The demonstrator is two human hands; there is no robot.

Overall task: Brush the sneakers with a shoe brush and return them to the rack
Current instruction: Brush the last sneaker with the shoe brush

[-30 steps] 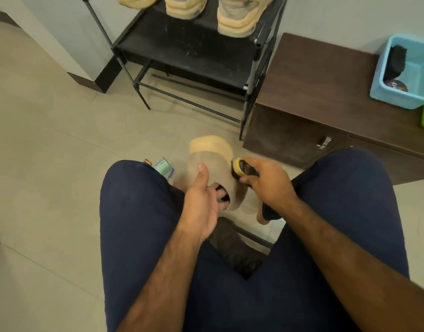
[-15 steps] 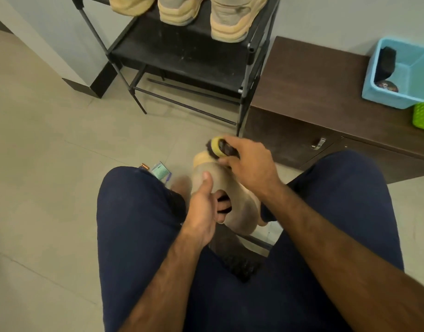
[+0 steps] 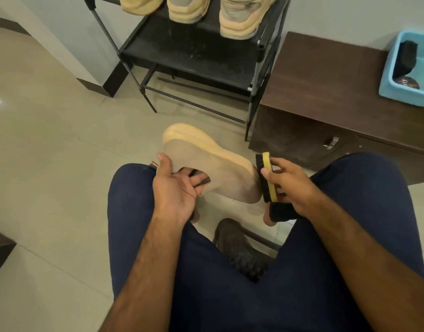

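Our left hand (image 3: 175, 190) has its fingers (image 3: 196, 179) inside the sneaker (image 3: 206, 161), gripping it; our right hand (image 3: 290, 185) clasps the brush (image 3: 268, 176) against its heel.

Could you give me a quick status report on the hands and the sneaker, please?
Left hand holds sneaker, fingers inside its opening. Right hand grips brush, bristles at the heel. Three sneakers on rack. Nothing in the way.

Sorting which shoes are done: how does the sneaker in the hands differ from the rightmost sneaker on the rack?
The held sneaker is gripped by the left hand, tipped on its side; the rack sneaker stands upright on the rack. The brush in the right hand touches only the held one. Both are beige with yellowish soles.
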